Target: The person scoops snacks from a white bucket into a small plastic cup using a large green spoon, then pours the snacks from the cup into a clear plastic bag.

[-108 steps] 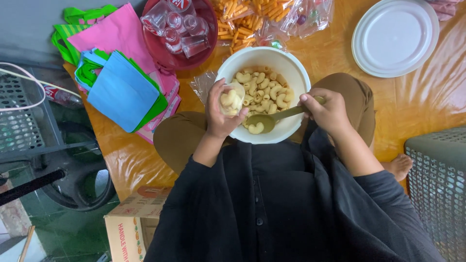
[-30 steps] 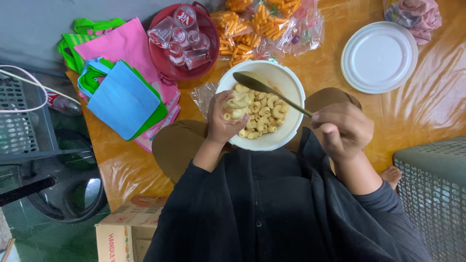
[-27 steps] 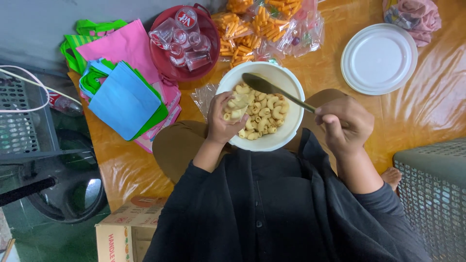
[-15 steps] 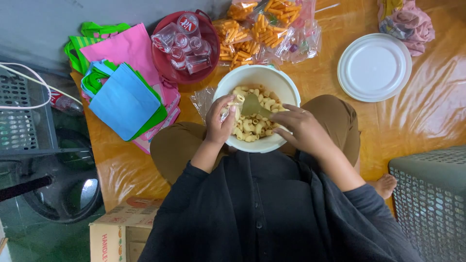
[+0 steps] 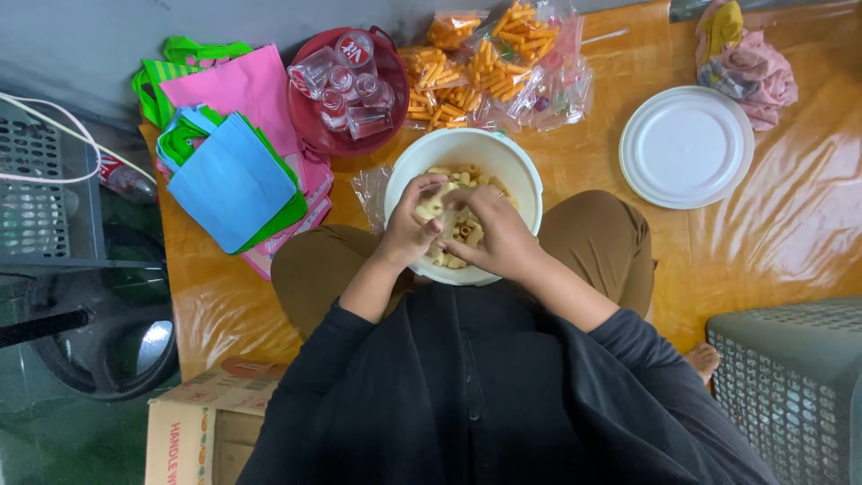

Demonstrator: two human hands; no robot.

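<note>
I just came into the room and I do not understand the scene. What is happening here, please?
A person sits on the floor with a white bowl of pale tube-shaped snacks on the lap. Both hands are inside the bowl: the left hand and the right hand meet over the snacks and seem to work something small between the fingers. Ahead lie clear bags of orange snack sticks, a red basin of plastic cups, a white lid and coloured cloth bags.

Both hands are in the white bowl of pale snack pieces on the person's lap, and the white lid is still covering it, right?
Not quite. In the head view both hands, left hand and right hand, are in the white bowl, but the white lid lies apart on the orange floor, leaving the bowl open.
</note>
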